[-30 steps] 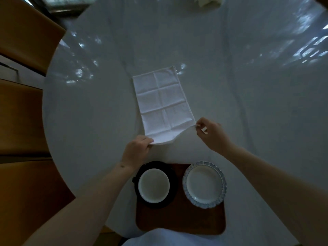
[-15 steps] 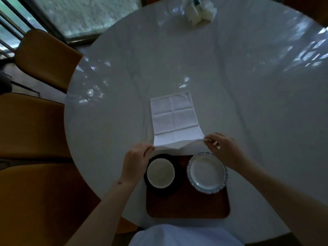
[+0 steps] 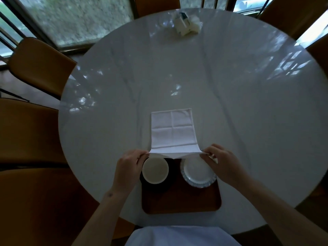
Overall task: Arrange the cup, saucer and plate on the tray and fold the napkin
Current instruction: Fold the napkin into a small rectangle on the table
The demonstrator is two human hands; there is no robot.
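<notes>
A white creased napkin (image 3: 171, 129) lies on the round white table, its near edge lifted off the surface. My left hand (image 3: 128, 163) pinches the near left corner and my right hand (image 3: 222, 163) pinches the near right corner, holding that edge taut above the tray. On the brown wooden tray (image 3: 181, 201) at the table's near edge sits a white cup (image 3: 155, 170) on a dark saucer (image 3: 173, 166) at the left. To the right is a white plate with a blue patterned rim (image 3: 197, 174), partly under my right hand.
A crumpled white packet or tissue bundle (image 3: 186, 23) lies at the far side of the table (image 3: 248, 112). Orange-brown chairs (image 3: 39, 64) stand around the table at left and far right. Windows run along the back.
Both hands have raised the napkin's near edge and drawn it toward me, above the tray. The view has tilted up, showing more of the table and windows.
</notes>
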